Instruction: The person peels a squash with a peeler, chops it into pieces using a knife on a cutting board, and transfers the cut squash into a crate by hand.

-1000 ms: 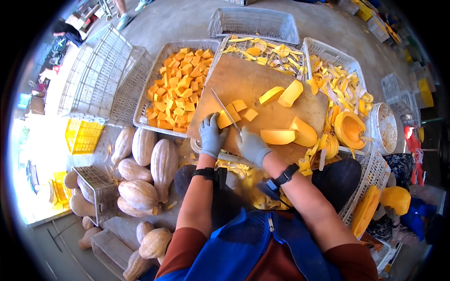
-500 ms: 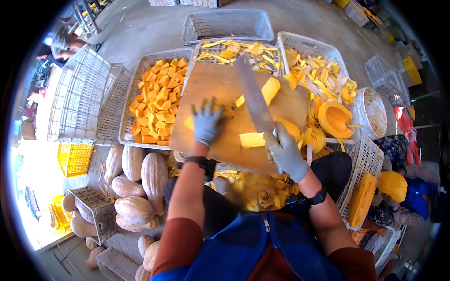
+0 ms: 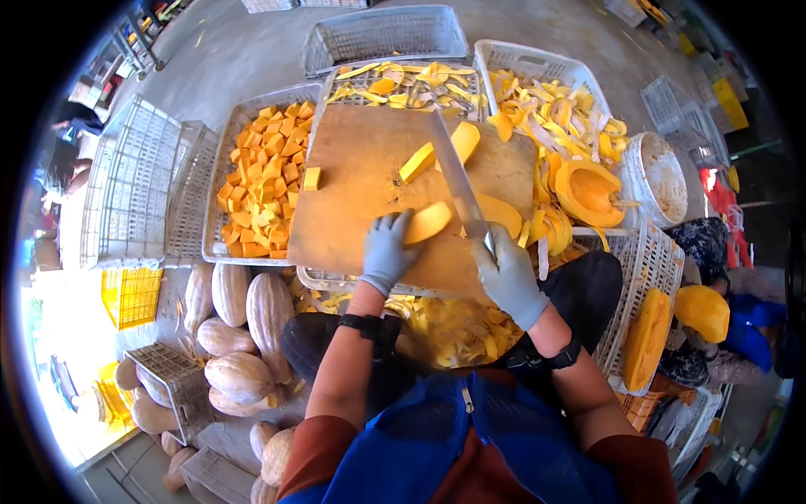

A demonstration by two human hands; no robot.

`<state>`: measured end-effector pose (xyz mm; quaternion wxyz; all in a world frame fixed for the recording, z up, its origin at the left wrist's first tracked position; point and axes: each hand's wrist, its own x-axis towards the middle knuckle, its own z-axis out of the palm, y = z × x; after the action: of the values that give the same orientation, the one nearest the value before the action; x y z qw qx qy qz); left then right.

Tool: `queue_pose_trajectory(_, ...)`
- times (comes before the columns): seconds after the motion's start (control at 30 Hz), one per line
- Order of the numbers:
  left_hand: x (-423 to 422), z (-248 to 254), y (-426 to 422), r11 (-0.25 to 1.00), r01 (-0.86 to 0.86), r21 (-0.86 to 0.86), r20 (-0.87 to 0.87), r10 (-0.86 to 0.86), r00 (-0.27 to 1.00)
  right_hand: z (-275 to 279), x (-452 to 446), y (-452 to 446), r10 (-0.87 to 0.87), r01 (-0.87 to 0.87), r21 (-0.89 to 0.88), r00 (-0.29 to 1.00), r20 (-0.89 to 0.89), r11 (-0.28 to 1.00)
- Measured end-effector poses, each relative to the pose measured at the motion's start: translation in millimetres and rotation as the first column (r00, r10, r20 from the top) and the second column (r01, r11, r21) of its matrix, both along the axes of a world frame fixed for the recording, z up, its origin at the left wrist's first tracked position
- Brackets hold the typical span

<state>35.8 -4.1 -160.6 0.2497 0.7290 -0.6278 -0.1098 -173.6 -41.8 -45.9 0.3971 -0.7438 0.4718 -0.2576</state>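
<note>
My gloved left hand (image 3: 389, 250) is closed around one end of a peeled pumpkin piece (image 3: 429, 223) near the middle of the wooden cutting board (image 3: 353, 160). In my gloved right hand (image 3: 510, 279) is the handle of a large knife (image 3: 455, 172), its broad blade pointing away from me across the board. Beside and partly behind the blade lie more pumpkin pieces, a thick slab (image 3: 464, 144), a narrow strip (image 3: 417, 162) and a rounded slice (image 3: 499, 213). One small pumpkin cube (image 3: 312, 178) sits at the board's left edge.
A crate of pumpkin cubes (image 3: 264, 176) stands left of the board. Peel fills the crate (image 3: 579, 69) at the right, with a halved pumpkin (image 3: 590, 192) and a white bucket (image 3: 663, 186) nearby. Whole pumpkins (image 3: 270, 311) lie on the floor at the left. Another person's sleeve (image 3: 747, 323) shows far right.
My left hand moved from the board's left side and closed on a pumpkin piece. The knife stays in my right hand, its blade now seen more edge-on. The whole view has shifted slightly.
</note>
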Motion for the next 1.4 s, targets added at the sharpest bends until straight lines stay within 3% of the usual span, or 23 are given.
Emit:
queue_pose_trajectory(0.07,27.3,4.0,7.2,0.999,-0.042,0.035,0.052,0.04,0.998,-2.8,10.6,-3.3,0.072,-0.077,-0.13,0.996,-0.044,0.989)
queue_pose_trajectory(0.2,49.6,14.3,17.7,0.988,-0.142,0.06,0.09,0.137,0.987,3.2,49.1,-5.3,0.162,-0.157,-0.214,0.987,0.001,0.964)
queue_pose_trajectory(0.3,49.7,11.2,26.1,0.977,-0.212,0.008,0.025,0.212,0.977,-27.3,71.2,-0.2,0.155,-0.175,-0.139,0.977,-0.147,0.975)
queue_pose_trajectory(0.4,53.6,0.4,36.4,0.975,-0.224,0.002,-0.044,0.224,0.974,-65.3,73.5,-1.3,0.297,-0.281,0.097,0.891,-0.343,0.955)
queue_pose_trajectory(0.5,53.9,-6.8,43.5,0.97,-0.242,-0.002,-0.089,0.241,0.966,-61.8,65.0,1.3,0.28,-0.281,0.032,0.926,-0.255,0.959)
queue_pose_trajectory(0.6,53.2,-2.3,38.8,0.966,-0.258,0.004,-0.104,0.256,0.961,-21.8,70.7,12.6,0.25,-0.252,0.009,0.956,-0.155,0.968)
queue_pose_trajectory(0.7,52.7,-10.3,41.3,0.961,-0.275,0.002,-0.138,0.273,0.952,-32.5,90.6,18.7,0.355,-0.282,0.251,0.877,-0.324,0.926)
queue_pose_trajectory(0.77,55.2,-11.2,38.8,0.962,-0.273,-0.015,-0.131,0.269,0.954,-57.6,91.6,16.6,0.343,-0.284,0.244,0.906,-0.247,0.927)
queue_pose_trajectory(0.87,51.1,-5.9,37.7,0.938,-0.345,0.03,-0.191,0.344,0.919,-44.8,75.7,15.2,0.293,-0.255,0.251,0.947,-0.13,0.934)
queue_pose_trajectory(0.97,20.9,4.3,27.4,0.847,-0.462,-0.264,0.105,0.501,0.859,-40.2,51.5,12.3,0.197,-0.194,0.231,0.98,0.008,0.954)
queue_pose_trajectory(1.1,-10.1,3.2,-3.4,0.987,-0.074,-0.142,0.195,0.101,0.975,-22.5,37.1,7.5,-0.049,-0.062,0.466,0.974,0.223,0.883)
queue_pose_trajectory(1.23,21.2,-25.1,-25.1,0.973,0.159,-0.167,0.374,-0.087,0.924,-6.9,25.4,-0.8,-0.155,-0.051,0.525,0.927,0.341,0.85)
queue_pose_trajectory(1.27,46.0,-33.8,-27.2,0.982,0.18,-0.054,0.519,-0.126,0.845,2.7,19.8,-2.6,-0.17,-0.049,0.555,0.926,0.337,0.83)
queue_pose_trajectory(1.33,98.5,-40.8,-34.8,0.998,-0.029,-0.05,0.477,0.049,0.877,6.5,8.2,-8.5,-0.204,-0.022,0.569,0.922,0.33,0.822)
queue_pose_trajectory(1.37,111.8,-22.9,-36.8,0.972,-0.234,-0.016,0.555,0.203,0.806,5.1,1.7,-9.5,-0.222,0.002,0.561,0.92,0.323,0.828)
queue_pose_trajectory(1.4,113.2,1.4,-44.0,0.92,-0.355,-0.167,0.583,0.383,0.717,3.3,-3.5,-10.9,-0.237,0.024,0.554,0.918,0.317,0.832)
